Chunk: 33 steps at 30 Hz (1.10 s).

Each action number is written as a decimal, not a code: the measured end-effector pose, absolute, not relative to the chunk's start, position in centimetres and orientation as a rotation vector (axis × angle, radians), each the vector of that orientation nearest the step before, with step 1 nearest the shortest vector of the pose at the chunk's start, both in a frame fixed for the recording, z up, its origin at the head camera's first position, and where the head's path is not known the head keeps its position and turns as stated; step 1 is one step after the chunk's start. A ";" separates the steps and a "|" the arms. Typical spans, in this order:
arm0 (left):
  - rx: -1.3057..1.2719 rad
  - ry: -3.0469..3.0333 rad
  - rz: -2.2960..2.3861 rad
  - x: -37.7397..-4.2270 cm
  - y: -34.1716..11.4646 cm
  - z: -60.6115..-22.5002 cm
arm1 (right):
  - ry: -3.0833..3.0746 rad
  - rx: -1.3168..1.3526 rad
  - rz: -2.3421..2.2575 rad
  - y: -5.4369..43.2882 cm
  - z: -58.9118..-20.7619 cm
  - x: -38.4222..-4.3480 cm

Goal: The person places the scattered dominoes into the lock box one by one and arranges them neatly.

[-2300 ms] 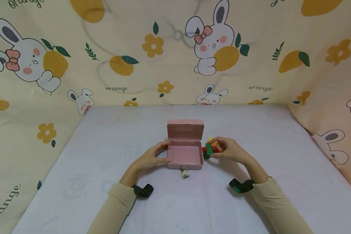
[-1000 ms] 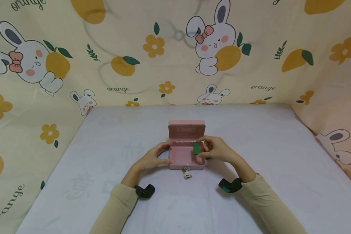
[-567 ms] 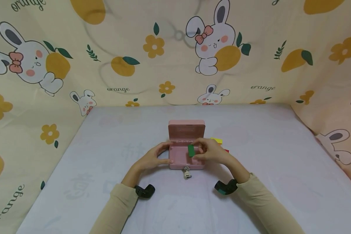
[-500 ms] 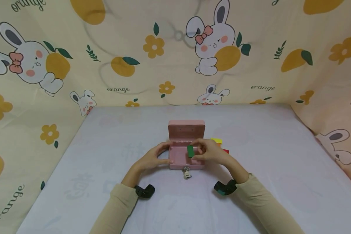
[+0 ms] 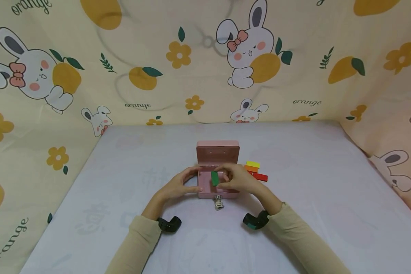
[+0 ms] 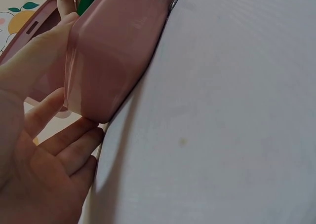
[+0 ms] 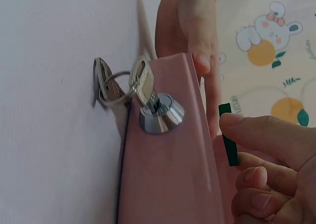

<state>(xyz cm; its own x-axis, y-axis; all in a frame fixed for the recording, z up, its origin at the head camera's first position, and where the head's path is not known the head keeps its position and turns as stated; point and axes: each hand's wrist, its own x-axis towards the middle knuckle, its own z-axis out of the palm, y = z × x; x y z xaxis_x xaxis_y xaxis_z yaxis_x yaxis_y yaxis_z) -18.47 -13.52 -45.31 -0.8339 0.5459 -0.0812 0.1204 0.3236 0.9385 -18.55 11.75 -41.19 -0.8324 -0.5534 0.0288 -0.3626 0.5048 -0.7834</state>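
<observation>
A pink cash box (image 5: 205, 193) stands on the table with its lid (image 5: 217, 155) raised. My left hand (image 5: 178, 184) holds the box's left side, thumb near the front and fingers toward the back; in the left wrist view the thumb rests on the rim. Between thumb and fingertips, my right hand (image 5: 239, 177) pinches a thin green block (image 5: 214, 178) over the box's inside, and the right wrist view shows that block (image 7: 228, 135) edge-on. A key (image 7: 143, 81) sits in the front lock, with another on its ring.
To the right of the box lie a yellow block (image 5: 252, 164), an orange block (image 5: 251, 169) and a red block (image 5: 261, 177), partly behind my right hand. A patterned cloth (image 5: 205, 68) rises behind the white table (image 5: 205, 239).
My right hand has carried the green block leftward from the pile beside the box to above the box's inside. The yellow, orange and red blocks show more now. My left hand stays at the box.
</observation>
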 end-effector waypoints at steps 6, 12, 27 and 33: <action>0.624 2.199 1.523 -18.5 -13.6 -45.3 | 2.528 -0.851 -1.263 10.7 -41.4 -18.7; 0.643 2.184 1.543 -18.6 -13.6 -45.5 | 2.555 -0.844 -1.250 9.9 -41.8 -18.6; 0.644 2.171 1.554 -18.7 -13.6 -45.7 | 2.590 -0.762 -1.189 8.5 -42.8 -18.7; 0.632 2.176 1.546 -18.7 -13.6 -45.7 | 2.609 -0.726 -1.144 8.0 -42.8 -18.7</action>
